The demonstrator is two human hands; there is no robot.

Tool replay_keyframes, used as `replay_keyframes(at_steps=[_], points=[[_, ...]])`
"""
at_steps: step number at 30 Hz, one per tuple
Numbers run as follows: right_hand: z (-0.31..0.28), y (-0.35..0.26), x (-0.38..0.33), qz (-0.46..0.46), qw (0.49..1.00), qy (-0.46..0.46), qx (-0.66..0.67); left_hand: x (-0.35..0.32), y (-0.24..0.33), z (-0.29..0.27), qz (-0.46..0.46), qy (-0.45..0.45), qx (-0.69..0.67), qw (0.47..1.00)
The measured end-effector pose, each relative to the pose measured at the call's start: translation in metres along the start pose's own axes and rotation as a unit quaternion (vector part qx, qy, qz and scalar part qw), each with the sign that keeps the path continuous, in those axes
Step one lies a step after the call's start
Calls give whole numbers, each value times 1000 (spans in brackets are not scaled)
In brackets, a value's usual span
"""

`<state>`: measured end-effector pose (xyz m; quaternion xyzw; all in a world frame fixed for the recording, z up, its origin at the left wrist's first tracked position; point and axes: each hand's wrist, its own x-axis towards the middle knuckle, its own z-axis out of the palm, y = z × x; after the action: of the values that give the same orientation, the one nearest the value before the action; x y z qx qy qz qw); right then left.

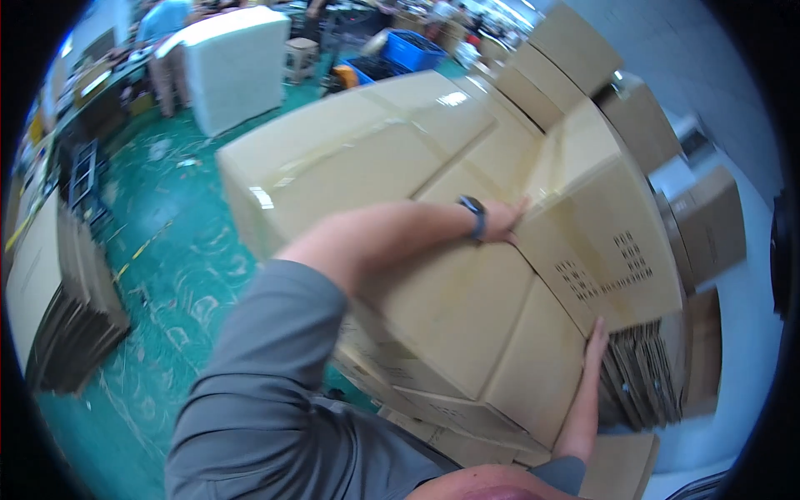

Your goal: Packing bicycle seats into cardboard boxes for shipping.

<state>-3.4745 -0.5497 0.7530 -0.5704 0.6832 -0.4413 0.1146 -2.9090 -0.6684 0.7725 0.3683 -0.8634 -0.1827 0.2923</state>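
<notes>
A taped cardboard box with dark print on its near side rests on top of other large boxes, at the right of the view. My left hand, with a dark watch at the wrist, reaches across and holds this box at its left lower corner, fingers spread against it. At the box's near lower edge my right hand grips it from the right, the fingers partly hidden. Below lies a wide cardboard box, under my left forearm. Beyond it another long taped box stretches to the left.
Flattened cardboard sheets stand at right, more boxes near the wall. A stack of flat cardboard stands at left on the green floor. Farther off are a white wrapped block, blue crates and a person.
</notes>
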Motion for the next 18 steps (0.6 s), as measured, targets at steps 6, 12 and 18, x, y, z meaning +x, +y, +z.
replay_keyframes(at_steps=[6,12,18], points=[[49,-72,-23,-3,991,-18,-136,-141,51,-41,18,-270,-65,960],[32,-182,-127,-4,980,82,-180,-530,68,-237,352,-74,72,930],[280,-589,-383,24,986,-144,79,-857,-180,-354,-301,361,-32,882]])
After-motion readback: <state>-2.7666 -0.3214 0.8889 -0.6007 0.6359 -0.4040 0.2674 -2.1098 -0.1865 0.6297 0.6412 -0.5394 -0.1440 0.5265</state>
